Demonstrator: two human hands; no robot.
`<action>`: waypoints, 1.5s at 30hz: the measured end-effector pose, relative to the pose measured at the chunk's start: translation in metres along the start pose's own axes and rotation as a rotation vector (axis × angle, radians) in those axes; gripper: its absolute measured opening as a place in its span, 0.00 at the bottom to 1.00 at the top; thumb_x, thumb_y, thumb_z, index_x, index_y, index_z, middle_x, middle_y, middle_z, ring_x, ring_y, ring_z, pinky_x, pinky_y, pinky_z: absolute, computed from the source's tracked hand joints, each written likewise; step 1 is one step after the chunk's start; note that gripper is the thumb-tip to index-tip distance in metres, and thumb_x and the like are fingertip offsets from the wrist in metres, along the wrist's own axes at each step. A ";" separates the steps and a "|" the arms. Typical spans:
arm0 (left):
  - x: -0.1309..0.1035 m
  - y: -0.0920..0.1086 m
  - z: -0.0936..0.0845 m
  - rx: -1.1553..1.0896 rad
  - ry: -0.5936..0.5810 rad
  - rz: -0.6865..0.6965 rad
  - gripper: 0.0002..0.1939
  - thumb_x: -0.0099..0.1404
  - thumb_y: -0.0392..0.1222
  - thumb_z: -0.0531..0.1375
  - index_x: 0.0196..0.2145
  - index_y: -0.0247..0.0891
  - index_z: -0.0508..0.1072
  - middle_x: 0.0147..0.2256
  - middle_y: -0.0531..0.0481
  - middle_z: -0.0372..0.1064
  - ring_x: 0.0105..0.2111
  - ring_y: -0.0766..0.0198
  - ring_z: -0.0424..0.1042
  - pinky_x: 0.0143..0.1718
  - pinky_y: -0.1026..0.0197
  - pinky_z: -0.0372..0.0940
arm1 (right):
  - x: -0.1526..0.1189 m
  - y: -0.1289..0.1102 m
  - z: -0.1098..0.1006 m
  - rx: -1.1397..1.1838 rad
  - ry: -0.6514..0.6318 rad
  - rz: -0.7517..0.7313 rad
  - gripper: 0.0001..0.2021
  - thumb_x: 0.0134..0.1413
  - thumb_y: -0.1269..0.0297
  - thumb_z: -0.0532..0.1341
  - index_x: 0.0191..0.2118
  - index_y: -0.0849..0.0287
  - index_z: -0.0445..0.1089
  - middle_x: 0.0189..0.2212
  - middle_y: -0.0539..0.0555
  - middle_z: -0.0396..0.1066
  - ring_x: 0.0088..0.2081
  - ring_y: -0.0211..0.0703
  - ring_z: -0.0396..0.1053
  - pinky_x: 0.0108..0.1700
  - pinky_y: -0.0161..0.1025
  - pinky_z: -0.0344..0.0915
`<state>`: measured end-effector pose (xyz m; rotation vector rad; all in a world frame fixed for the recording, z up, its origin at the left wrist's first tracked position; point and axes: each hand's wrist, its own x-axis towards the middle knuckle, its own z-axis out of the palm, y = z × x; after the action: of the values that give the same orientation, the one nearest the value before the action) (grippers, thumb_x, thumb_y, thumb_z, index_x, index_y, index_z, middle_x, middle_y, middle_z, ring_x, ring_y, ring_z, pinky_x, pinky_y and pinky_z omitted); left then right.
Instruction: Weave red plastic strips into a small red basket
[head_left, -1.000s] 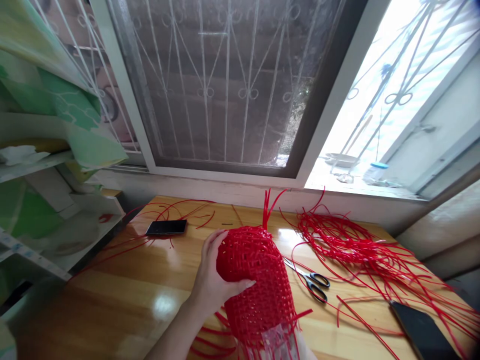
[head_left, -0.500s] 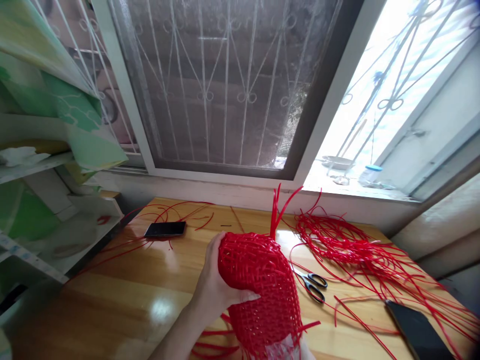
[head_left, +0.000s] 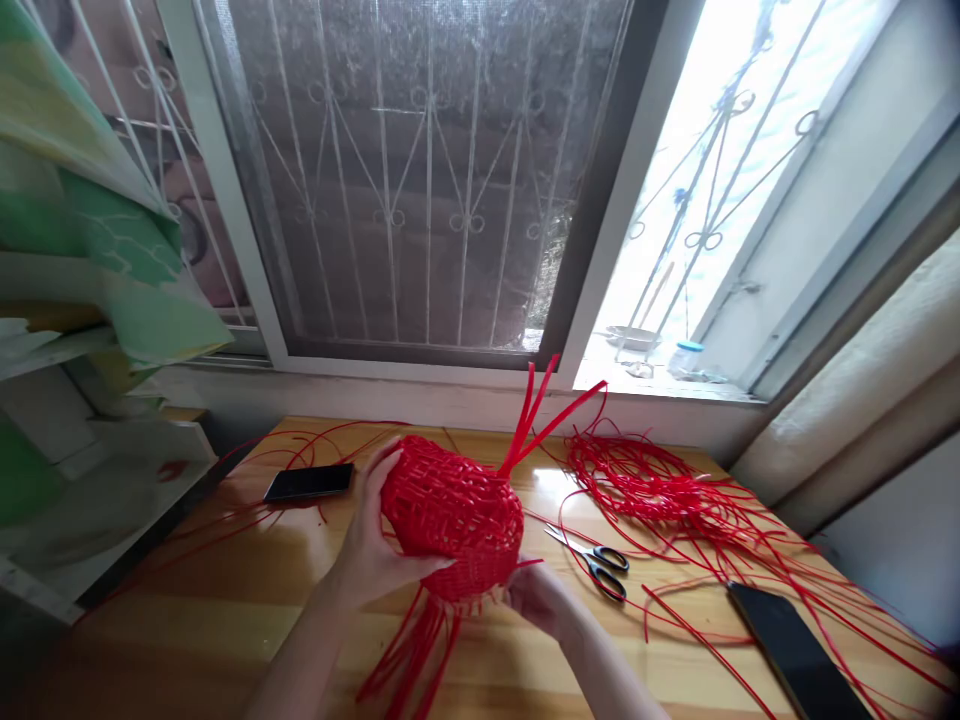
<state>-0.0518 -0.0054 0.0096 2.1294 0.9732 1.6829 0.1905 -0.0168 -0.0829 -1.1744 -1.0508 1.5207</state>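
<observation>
**Your right hand (head_left: 536, 600) comes into view, and the red woven piece (head_left: 454, 510) is tipped**

Half a second ago, the woven piece showed you its long side, and your right hand was almost fully hidden behind its lower end. Now you have turned it, so that it looks shorter and more round, and the clear patch near its bottom is out of sight. The loose strips (head_left: 424, 640) under it show much more, hanging toward you.

Your left hand (head_left: 371, 555) stays clamped on the left side of the piece, the thumb across its front and the fingers around the upper edge. Your right hand is at the lower right edge; its fingertips are partly hidden, so I cannot tell how firmly they hold. The two hands are apart, with the piece between them. It is over the middle of the counter (head_left: 300, 570); whether it touches the wood, I cannot tell.

A few long strips (head_left: 517, 445) stick up from its upper right, as before. The scissors (head_left: 591, 558) lie just to its right, the tangle of red strips (head_left: 645, 485) is behind them, and the black phone (head_left: 309, 483) lies to the left.
</observation>
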 end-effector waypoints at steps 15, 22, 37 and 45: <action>0.021 0.000 0.018 -0.091 0.090 -0.242 0.18 0.63 0.56 0.60 0.45 0.44 0.71 0.50 0.44 0.68 0.53 0.52 0.67 0.59 0.44 0.59 | -0.019 0.003 -0.010 -0.839 0.077 -0.288 0.13 0.45 0.71 0.57 0.35 0.57 0.77 0.40 0.56 0.76 0.45 0.50 0.71 0.49 0.42 0.65; 0.014 0.005 0.048 -0.077 0.109 -0.288 0.07 0.60 0.42 0.61 0.37 0.41 0.73 0.42 0.47 0.72 0.46 0.55 0.72 0.53 0.48 0.64 | -0.045 -0.022 -0.100 -0.995 0.459 -0.127 0.20 0.56 0.56 0.54 0.49 0.61 0.73 0.47 0.60 0.74 0.50 0.51 0.70 0.54 0.43 0.65; -0.001 0.008 0.055 -0.061 0.138 -0.257 0.09 0.62 0.46 0.60 0.39 0.42 0.73 0.45 0.47 0.72 0.49 0.55 0.70 0.56 0.48 0.62 | -0.144 0.016 -0.282 -1.175 1.199 0.547 0.48 0.44 0.37 0.60 0.60 0.77 0.59 0.55 0.81 0.61 0.57 0.76 0.58 0.55 0.61 0.59; -0.001 0.009 0.055 -0.044 0.139 -0.259 0.09 0.63 0.47 0.59 0.38 0.42 0.73 0.45 0.46 0.72 0.49 0.54 0.70 0.56 0.48 0.62 | -0.138 0.016 -0.302 -1.149 1.156 0.620 0.48 0.44 0.34 0.58 0.56 0.78 0.64 0.52 0.82 0.62 0.55 0.77 0.60 0.51 0.57 0.62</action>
<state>0.0023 -0.0018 -0.0019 1.7881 1.1824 1.7209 0.5008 -0.1274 -0.1253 -2.8545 -0.6594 0.1906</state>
